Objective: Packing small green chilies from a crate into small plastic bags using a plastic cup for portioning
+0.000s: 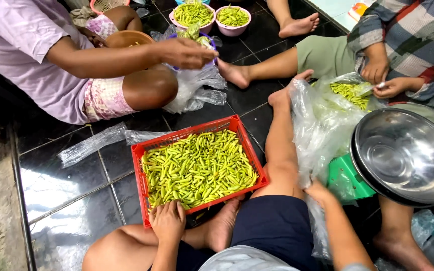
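Observation:
A red plastic crate (138,156) full of green chillies (197,168) sits on the dark tiled floor between my legs. My left hand (168,220) rests on the crate's near edge, fingers curled over the chillies there. My right hand (318,192) grips a large clear plastic bag (317,125) beside my right knee. The bag holds more green chillies (350,94) at its far end.
A steel bowl (405,155) rests on a green stool (345,178) at right. A person in a purple shirt (21,45) sits at the left, hand (184,52) over another bag. A second person in plaid (418,40) sits at the right. Pink bowls of chillies (212,15) stand far back.

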